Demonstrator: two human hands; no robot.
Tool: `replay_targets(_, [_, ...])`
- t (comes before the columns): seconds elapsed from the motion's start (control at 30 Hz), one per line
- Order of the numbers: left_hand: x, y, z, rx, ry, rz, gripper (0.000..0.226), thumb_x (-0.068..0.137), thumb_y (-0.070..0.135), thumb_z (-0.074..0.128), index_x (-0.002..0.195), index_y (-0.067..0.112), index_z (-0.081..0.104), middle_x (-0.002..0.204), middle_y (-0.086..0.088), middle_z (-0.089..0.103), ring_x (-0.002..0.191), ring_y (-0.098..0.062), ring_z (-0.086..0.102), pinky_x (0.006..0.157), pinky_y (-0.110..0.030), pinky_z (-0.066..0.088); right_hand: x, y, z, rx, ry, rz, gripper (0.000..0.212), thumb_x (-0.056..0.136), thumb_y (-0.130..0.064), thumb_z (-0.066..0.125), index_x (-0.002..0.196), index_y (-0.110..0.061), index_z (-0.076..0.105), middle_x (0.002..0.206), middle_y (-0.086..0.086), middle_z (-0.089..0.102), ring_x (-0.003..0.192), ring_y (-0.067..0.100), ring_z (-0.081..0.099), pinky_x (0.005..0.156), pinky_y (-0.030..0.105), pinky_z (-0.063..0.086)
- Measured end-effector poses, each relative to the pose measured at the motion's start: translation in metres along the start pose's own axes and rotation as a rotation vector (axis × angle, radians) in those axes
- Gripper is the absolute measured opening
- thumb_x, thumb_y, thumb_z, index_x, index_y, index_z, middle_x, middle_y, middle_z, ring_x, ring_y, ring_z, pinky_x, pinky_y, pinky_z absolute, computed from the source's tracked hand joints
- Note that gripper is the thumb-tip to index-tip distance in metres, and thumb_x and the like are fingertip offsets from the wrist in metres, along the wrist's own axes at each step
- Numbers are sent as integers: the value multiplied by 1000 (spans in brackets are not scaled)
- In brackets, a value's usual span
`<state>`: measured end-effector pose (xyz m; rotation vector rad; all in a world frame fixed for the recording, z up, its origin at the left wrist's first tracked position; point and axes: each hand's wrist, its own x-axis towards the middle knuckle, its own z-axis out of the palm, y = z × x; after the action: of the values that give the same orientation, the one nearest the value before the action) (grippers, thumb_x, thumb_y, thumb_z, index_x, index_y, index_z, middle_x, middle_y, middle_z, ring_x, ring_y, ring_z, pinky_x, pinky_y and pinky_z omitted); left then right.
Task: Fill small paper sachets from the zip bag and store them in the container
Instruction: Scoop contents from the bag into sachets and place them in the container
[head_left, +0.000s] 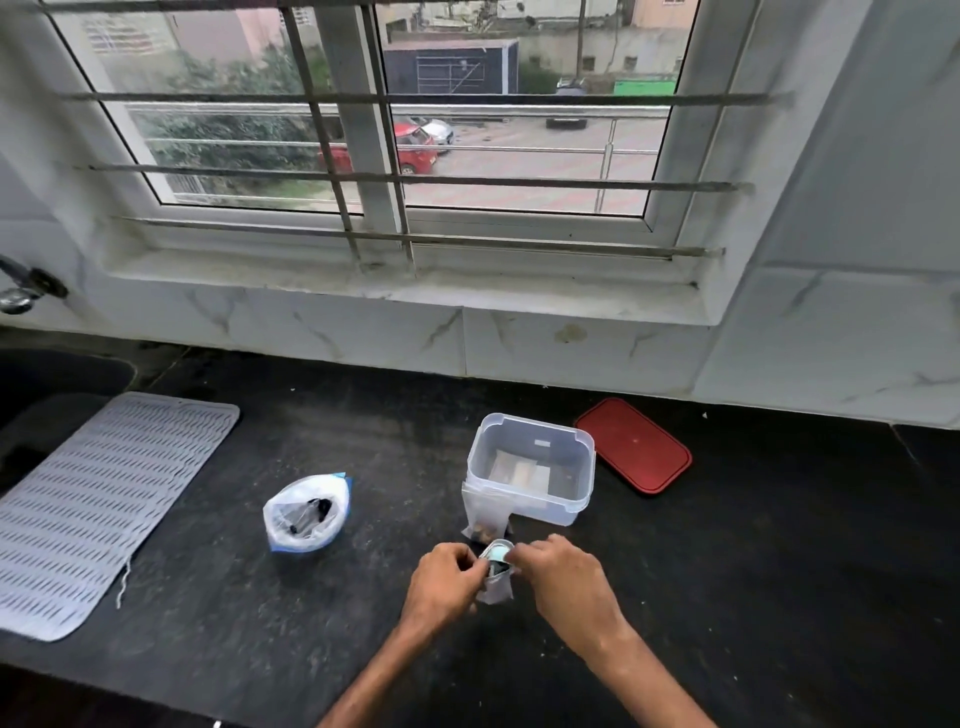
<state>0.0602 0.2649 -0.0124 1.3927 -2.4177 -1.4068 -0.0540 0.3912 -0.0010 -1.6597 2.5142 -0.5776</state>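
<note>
Our left hand (447, 574) and right hand (558, 571) pinch a paper sachet (497, 590) open; several sachets (519, 473) already lie in the clear container (550, 512), the zip bag (306, 514) not yet empty.

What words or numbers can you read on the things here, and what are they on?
No text here can be read.
Clear plastic container: small pale sticker on its far wall, too small to read.
Flat red plastic lid: tiny pale mark, too blurred to read.
Clear zip bag with blue edge: no print shows.
Small white paper sachet held by left hand and right hand: no print shows.
</note>
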Motion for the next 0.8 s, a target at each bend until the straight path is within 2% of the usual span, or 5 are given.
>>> replay_targets(0.1, [-2,0,0,-58,3,-23,30,88,30,63,62,17,60,58,0,70,49,-18,69,54,-27,54,-5,5,7,-87,27,-90,41,52,-13,91,81,-33,70,67,-16,65,61,5,56,41,19,48])
replay_targets(0.27, [-4,-1,3,-109,3,-76,30,91,30,61,65,16,62,57,2,68,50,-22,69,48,-22,45,-10,10,14,14,102,-20,37,64,-15,87,92,-35,71,79,-18,70,67,6,62,49,23,54])
replay_targets(0.43, [1,-3,5,-175,25,-126,35,92,35,63,65,14,59,56,0,67,46,-19,66,36,-17,35,-1,11,15,518,78,329,24,79,-23,76,96,-40,74,87,-26,72,82,-6,68,73,23,57])
replay_targets(0.57, [12,-6,4,-207,47,-148,35,91,37,63,64,14,59,57,-10,70,48,-22,68,44,-22,43,8,11,8,774,58,429,21,78,-11,77,87,-29,79,82,-20,74,78,-3,70,69,21,53])
replay_targets(0.8, [21,-9,5,-247,13,-132,33,93,31,61,67,11,60,57,-4,68,43,-20,64,38,-23,40,13,14,23,42,135,34,31,75,-13,78,97,-34,71,87,-16,71,77,8,67,57,30,58])
